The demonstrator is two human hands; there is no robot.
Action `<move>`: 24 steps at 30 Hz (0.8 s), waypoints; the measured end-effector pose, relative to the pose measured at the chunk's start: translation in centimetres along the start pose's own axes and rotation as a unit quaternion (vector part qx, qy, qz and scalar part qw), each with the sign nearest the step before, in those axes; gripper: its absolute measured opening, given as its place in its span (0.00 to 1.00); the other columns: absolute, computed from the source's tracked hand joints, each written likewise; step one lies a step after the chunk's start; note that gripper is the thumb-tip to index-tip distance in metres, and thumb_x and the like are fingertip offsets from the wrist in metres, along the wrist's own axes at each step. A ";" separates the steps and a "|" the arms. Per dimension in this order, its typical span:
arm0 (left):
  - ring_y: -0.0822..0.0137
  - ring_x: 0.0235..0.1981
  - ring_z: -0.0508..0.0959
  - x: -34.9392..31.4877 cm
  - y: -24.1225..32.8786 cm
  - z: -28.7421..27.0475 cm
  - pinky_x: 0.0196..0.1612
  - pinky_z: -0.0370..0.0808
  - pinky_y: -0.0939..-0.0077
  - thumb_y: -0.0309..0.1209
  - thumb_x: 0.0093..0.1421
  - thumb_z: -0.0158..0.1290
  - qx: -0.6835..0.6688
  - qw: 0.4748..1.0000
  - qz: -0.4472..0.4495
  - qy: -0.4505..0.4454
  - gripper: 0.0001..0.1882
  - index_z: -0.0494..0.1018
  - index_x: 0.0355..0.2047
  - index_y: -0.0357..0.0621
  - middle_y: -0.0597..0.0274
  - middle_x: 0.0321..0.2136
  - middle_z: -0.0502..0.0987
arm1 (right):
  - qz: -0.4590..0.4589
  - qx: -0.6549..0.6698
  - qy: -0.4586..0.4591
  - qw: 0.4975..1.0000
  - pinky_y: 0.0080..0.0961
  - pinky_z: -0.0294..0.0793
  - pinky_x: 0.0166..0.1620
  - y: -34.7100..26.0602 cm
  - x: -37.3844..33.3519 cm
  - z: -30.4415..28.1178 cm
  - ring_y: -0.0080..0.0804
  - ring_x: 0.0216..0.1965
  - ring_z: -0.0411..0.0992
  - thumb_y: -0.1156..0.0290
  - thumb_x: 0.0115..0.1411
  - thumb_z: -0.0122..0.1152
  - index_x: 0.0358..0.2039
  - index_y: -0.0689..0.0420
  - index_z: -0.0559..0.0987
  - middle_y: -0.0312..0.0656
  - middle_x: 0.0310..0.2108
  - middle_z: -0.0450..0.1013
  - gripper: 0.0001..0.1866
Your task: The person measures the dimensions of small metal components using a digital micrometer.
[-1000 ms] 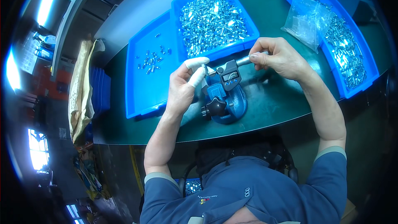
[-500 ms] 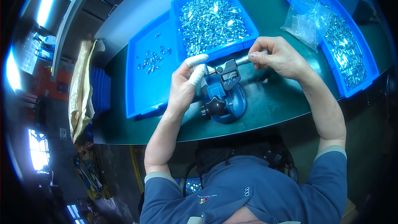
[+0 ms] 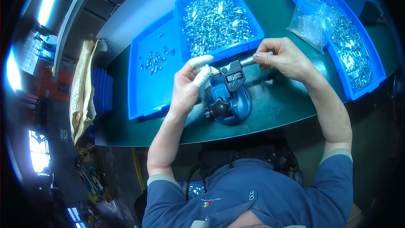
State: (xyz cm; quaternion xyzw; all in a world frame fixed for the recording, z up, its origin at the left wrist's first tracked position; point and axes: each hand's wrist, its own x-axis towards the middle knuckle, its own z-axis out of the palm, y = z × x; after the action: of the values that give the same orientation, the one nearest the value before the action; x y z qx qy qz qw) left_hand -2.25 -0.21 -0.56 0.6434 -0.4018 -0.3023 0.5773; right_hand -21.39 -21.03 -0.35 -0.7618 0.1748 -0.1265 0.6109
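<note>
A digital micrometer (image 3: 235, 76) with a small display sits clamped in a blue stand (image 3: 240, 105) that has a black star knob (image 3: 220, 107). My right hand (image 3: 280, 58) pinches the micrometer's silver thimble between thumb and fingers. At the measuring end, my left hand (image 3: 187, 83), with white covers on thumb and forefinger, is closed at the jaws. Whatever those fingertips hold there is hidden by them. Left of that hand, a shallow blue tray (image 3: 137, 97) carries several small metal parts (image 3: 152, 62) lying apart.
Behind the micrometer stands a blue bin (image 3: 258, 31) heaped with shiny metal parts (image 3: 217, 21). Another blue bin (image 3: 352, 94) at right holds more parts, a clear plastic bag (image 3: 310, 23) lying over its edge. The green table (image 3: 278, 116) ends in a curved front edge. Brown paper (image 3: 82, 93) stands left.
Both hands keep nearly the same places at the micrometer. The whole picture shifts very slightly; nothing is visibly picked up or let go.
</note>
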 end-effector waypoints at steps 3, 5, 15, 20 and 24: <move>0.72 0.39 0.79 -0.1 0.0 0.0 0.37 0.72 0.83 0.30 0.66 0.53 -0.001 1.000 0.007 -0.004 0.16 0.72 0.52 0.40 0.58 0.36 0.81 | -0.038 -0.004 0.003 0.999 0.18 0.69 0.34 -0.2 -0.2 0.0 0.19 0.28 0.70 0.60 0.58 0.67 0.31 0.60 0.79 0.35 0.25 0.75 0.15; 0.72 0.39 0.79 -0.1 0.1 0.1 0.37 0.72 0.83 0.30 0.66 0.52 -0.001 1.000 0.014 -0.004 0.16 0.72 0.52 0.39 0.58 0.36 0.81 | -0.049 -0.019 0.009 0.999 0.18 0.69 0.34 -0.4 -0.3 0.0 0.19 0.28 0.70 0.60 0.58 0.68 0.32 0.60 0.79 0.35 0.25 0.75 0.15; 0.73 0.39 0.79 -0.3 0.2 0.2 0.37 0.73 0.83 0.29 0.66 0.52 -0.002 1.000 0.002 0.000 0.15 0.73 0.51 0.40 0.58 0.37 0.81 | -0.001 -0.003 0.002 1.000 0.18 0.70 0.33 -0.1 -0.1 -0.1 0.19 0.27 0.72 0.60 0.59 0.66 0.30 0.59 0.79 0.35 0.24 0.75 0.14; 0.74 0.38 0.78 -0.3 0.4 0.1 0.36 0.73 0.83 0.29 0.66 0.51 -0.008 1.000 -0.011 0.001 0.14 0.73 0.51 0.40 0.58 0.37 0.81 | 0.000 -0.013 0.009 1.000 0.19 0.72 0.33 0.0 0.0 0.0 0.20 0.27 0.73 0.59 0.61 0.64 0.29 0.59 0.79 0.35 0.23 0.75 0.15; 0.74 0.38 0.78 -0.2 0.1 0.1 0.37 0.73 0.82 0.31 0.67 0.50 -0.006 1.000 -0.001 -0.003 0.15 0.72 0.52 0.40 0.58 0.37 0.81 | 0.005 -0.006 0.009 1.000 0.18 0.71 0.33 0.0 0.1 0.1 0.20 0.27 0.73 0.59 0.61 0.64 0.29 0.58 0.79 0.35 0.23 0.75 0.15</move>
State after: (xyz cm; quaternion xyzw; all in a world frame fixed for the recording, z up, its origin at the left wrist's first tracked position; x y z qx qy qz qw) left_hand -2.48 -0.05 -0.49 0.6395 -0.4014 -0.3070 0.5794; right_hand -21.30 -20.99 -0.41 -0.7632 0.1847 -0.1291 0.6056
